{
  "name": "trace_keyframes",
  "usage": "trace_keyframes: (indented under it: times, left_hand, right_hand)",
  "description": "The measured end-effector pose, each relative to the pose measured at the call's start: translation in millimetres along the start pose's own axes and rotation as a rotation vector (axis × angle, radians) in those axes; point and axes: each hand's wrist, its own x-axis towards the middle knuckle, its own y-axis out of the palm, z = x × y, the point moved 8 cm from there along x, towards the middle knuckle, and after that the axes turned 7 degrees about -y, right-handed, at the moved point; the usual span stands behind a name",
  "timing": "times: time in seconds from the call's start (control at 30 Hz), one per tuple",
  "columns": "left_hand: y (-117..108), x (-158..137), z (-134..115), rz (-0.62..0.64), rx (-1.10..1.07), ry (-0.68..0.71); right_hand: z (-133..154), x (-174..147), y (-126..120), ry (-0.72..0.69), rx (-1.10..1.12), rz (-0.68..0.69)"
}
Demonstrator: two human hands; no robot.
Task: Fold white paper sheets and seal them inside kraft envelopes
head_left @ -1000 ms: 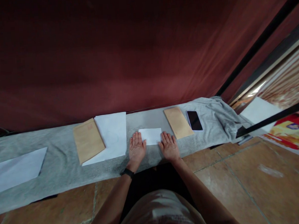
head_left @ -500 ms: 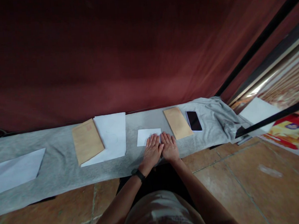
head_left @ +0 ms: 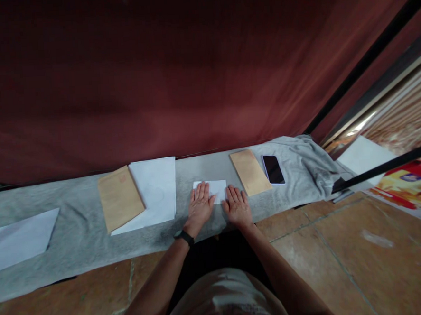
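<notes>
The small white paper (head_left: 218, 187) lies flat on the grey cloth (head_left: 85, 234) straight in front of the person, its far edge roughly level; the left hand (head_left: 200, 205) rests palm down over its left part, fingers stretched out flat and spread only a little, the thumb angled inward across the paper, so the hand presses rather than grasps; the right hand (head_left: 238, 207) lies palm down at the paper's right edge, its fingers likewise extended and its grip wide, though whether its fingertips touch that edge I cannot tell; a dark watch (head_left: 184, 237) circles the left wrist; just beyond the right hand a slim brown envelope (head_left: 250, 172) lies aslant, and near its right side is a phone (head_left: 273, 170) with a dark screen and a pale rim; to the left of the left hand are white sheets (head_left: 160, 191), partly overlapped by a broader brown envelope (head_left: 121, 199), and well apart at the far left lies another white paper (head_left: 21, 239); behind the cloth stands a dark red curtain-like backdrop (head_left: 206, 81); at the right, past black bars, a red and yellow printed board (head_left: 412, 190) shows above the brown tiled floor (head_left: 324, 260).
</notes>
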Motion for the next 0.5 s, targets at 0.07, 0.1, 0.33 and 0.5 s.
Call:
trace_keyframes:
  times: [0.07,0.1,0.33,0.5]
  left_hand:
    - [-1.4,2.4,12.0,-0.01,0.017,-0.026]
    - [-2.0,2.7,17.7,-0.014,0.024,-0.037]
    - [-4.4,-1.7,36.7,-0.04,0.039,-0.09]
    - [-3.8,-1.6,36.5,-0.057,0.018,-0.095]
  right_hand:
    - [0.6,-0.1,-1.2,-0.003,-0.002,-0.014]
    - [1.1,-0.2,-1.6,-0.007,-0.003,-0.02]
    - [0.0,-1.0,0.3,-0.01,0.004,-0.022]
    - [0.4,1.2,1.8,0.023,0.016,-0.032]
